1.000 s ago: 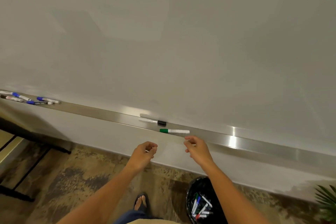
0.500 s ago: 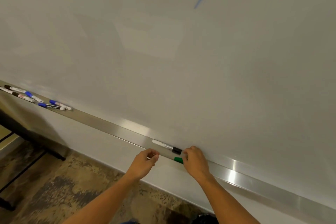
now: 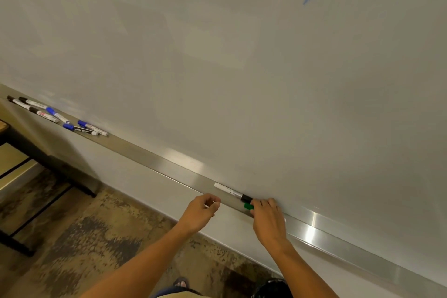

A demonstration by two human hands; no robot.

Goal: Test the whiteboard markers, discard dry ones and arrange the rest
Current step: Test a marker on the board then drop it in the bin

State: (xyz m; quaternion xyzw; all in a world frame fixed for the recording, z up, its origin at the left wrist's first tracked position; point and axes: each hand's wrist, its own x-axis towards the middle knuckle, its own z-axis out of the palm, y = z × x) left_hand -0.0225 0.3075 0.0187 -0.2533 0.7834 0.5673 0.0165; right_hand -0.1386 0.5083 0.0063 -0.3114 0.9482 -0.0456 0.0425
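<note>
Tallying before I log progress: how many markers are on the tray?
8. Six lie clustered at the tray's left end, overlapping, so more may be hidden. One black-capped marker lies mid-tray. One green marker is pinched by the right hand.

Mottled brown floor [image 3: 79,232], black-framed table [image 3: 14,152], pale wall [image 3: 150,184]

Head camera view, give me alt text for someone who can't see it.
A person's right hand covers a green-capped marker on a whiteboard's metal tray, beside a black-capped marker. The left hand hovers loosely curled nearby; more markers lie far left.
</note>
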